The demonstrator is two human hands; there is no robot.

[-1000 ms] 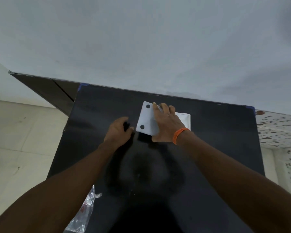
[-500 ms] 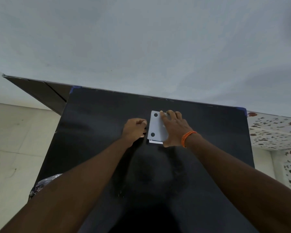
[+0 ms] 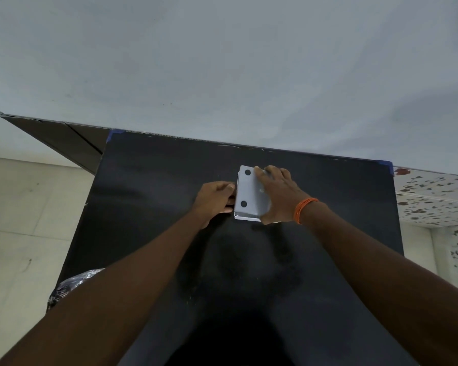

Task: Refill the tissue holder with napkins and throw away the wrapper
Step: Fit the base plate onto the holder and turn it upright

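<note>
A white tissue holder (image 3: pixel 249 196) lies upside down on the black table (image 3: pixel 328 233), its flat base panel with two black rubber feet facing up. My right hand (image 3: pixel 278 196), with an orange band at the wrist, lies over the right part of the panel, fingers reaching its far edge. My left hand (image 3: pixel 214 199) is curled against the holder's left side, fingertips touching its edge. The napkins are hidden inside the holder. A crinkled clear plastic wrapper (image 3: pixel 72 283) shows at the table's left front edge, partly behind my left forearm.
The table stands against a pale grey wall (image 3: pixel 222 62). Light floor tiles (image 3: pixel 24 220) lie to the left, and a speckled white surface (image 3: pixel 434 196) lies to the right. A dark board (image 3: pixel 64 138) leans at the back left.
The base panel, tilted up one second ago with white napkins showing beside it, now lies flat on the holder. My left hand has moved right to the holder's edge.
</note>
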